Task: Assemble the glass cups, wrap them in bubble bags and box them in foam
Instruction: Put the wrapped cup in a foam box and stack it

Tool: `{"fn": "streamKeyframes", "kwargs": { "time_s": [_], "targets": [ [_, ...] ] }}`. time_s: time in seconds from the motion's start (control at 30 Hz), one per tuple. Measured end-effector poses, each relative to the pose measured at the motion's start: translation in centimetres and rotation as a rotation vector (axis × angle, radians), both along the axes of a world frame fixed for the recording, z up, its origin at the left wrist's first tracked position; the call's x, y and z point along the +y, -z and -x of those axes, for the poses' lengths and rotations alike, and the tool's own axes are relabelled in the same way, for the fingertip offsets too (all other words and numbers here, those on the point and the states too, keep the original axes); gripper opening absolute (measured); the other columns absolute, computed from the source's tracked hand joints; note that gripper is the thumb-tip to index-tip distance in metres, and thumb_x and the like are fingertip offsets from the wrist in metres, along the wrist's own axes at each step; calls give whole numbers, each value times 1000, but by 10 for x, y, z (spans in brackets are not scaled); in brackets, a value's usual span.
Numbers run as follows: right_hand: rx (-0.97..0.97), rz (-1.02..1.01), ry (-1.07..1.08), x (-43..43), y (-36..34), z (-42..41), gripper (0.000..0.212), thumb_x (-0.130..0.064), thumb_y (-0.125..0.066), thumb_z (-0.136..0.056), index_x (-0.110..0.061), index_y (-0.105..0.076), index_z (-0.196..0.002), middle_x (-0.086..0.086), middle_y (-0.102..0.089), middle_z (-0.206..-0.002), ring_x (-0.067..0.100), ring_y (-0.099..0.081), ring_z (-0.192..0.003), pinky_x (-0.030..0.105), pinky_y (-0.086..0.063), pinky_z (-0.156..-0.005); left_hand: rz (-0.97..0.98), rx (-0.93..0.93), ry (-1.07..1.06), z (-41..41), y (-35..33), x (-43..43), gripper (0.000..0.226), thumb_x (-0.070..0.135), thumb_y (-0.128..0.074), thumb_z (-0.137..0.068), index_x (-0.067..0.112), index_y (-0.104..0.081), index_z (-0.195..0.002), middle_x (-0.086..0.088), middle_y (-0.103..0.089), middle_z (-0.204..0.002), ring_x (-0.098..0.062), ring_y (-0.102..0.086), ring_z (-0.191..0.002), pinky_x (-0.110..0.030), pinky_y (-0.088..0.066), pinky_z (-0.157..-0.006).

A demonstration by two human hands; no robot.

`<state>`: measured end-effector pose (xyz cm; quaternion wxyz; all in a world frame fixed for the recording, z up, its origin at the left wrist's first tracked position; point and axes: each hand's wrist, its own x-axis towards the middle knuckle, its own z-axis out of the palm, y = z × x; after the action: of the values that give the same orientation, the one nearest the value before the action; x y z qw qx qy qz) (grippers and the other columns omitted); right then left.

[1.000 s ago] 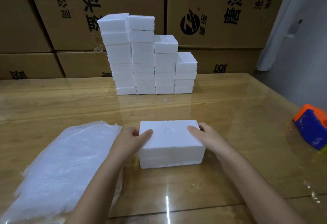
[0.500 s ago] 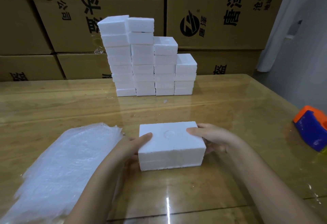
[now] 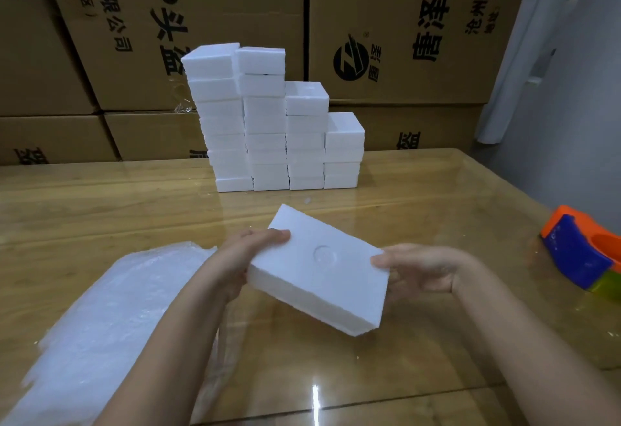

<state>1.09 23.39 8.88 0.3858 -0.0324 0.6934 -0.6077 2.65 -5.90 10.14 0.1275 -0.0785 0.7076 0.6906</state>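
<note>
A white foam box (image 3: 322, 267), closed, with a round dimple on its lid, is held above the wooden table, turned at an angle with its right end lower. My left hand (image 3: 242, 257) grips its left end, thumb on top. My right hand (image 3: 420, 271) holds its right end, thumb on the lid's edge and fingers underneath. A stack of bubble bags (image 3: 104, 328) lies flat on the table to the left, partly under my left forearm. No glass cups are visible.
Several columns of stacked white foam boxes (image 3: 272, 123) stand at the table's far side. Large cardboard cartons (image 3: 386, 22) fill the wall behind. An orange and blue tape dispenser (image 3: 581, 251) sits at the right edge. The glossy table (image 3: 437, 197) reflects light.
The foam box was resting flat on the table; both hands have lifted it and rotated it clockwise, so it now hangs tilted in the air.
</note>
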Motion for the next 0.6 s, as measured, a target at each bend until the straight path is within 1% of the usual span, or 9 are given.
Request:
{"fn": "streamKeyframes", "kwargs": {
  "time_s": [0.07,0.17,0.23,0.27,0.33,0.4,0.47,0.53,0.6],
  "targets": [
    [34,-54,-68,1,-3,-2,63,-35,-77,-65,-14,-60,-122,7,-67,-119,21,-64,-106,38,-49,-95,-5,-3,20,2,-2,0,89,47,-80,-38,4,-63,-114,-14,-72,-102,-26,-67,-83,-34,-48,-73],
    [56,-70,-4,2,-5,-3,71,-41,-77,-57,-14,-60,-121,6,-68,-116,22,-62,-104,33,-46,-93,-16,-5,46,3,-1,1,84,50,-81,-42,10,-65,-115,-11,-72,-108,-25,-68,-91,-36,-51,-79],
    [72,-69,58,8,-8,-1,78,-43,-80,-49,-14,-61,-119,6,-69,-111,22,-60,-101,34,-43,-92,-77,10,3,7,4,1,68,56,-78,-58,17,-66,-112,-5,-72,-106,-22,-68,-95,-36,-51,-82],
    [78,-61,89,13,-11,1,85,-45,-85,-43,-14,-60,-119,6,-69,-111,23,-61,-100,34,-44,-93,-131,17,-58,10,8,2,56,58,-71,-70,20,-65,-110,-4,-71,-106,-21,-67,-96,-35,-52,-83],
    [86,-4,174,29,-20,8,100,-50,-91,-32,-16,-59,-120,8,-69,-112,23,-65,-98,36,-46,-92,-200,74,-246,13,22,7,29,46,-55,-90,21,-63,-102,-1,-66,-103,-18,-65,-94,-32,-51,-79],
    [97,118,311,46,-36,19,105,-48,-93,-32,-16,-56,-124,13,-69,-111,26,-68,-98,38,-52,-85,-55,126,-345,4,43,19,17,27,-51,-96,19,-63,-86,-2,-66,-90,-15,-63,-80,-30,-48,-68],
    [119,227,484,60,-57,38,104,-43,-94,-37,-16,-53,-129,15,-69,-109,29,-69,-95,38,-57,-74,89,157,-275,-14,71,33,25,17,-57,-93,13,-62,-69,-4,-65,-69,-19,-58,-63,-33,-43,-62],
    [137,289,663,64,-80,66,88,-38,-86,-53,-18,-52,-132,15,-62,-116,31,-66,-95,38,-58,-65,190,184,-159,-29,91,42,30,15,-63,-90,13,-57,-61,-4,-59,-56,-15,-52,-56,-33,-42,-61],
    [139,329,819,60,-102,99,69,-33,-80,-65,-18,-53,-126,17,-53,-121,34,-63,-97,41,-59,-61,351,277,-34,-33,102,43,31,19,-66,-88,17,-53,-59,1,-54,-53,-9,-48,-52,-28,-43,-59]
  ]
}}
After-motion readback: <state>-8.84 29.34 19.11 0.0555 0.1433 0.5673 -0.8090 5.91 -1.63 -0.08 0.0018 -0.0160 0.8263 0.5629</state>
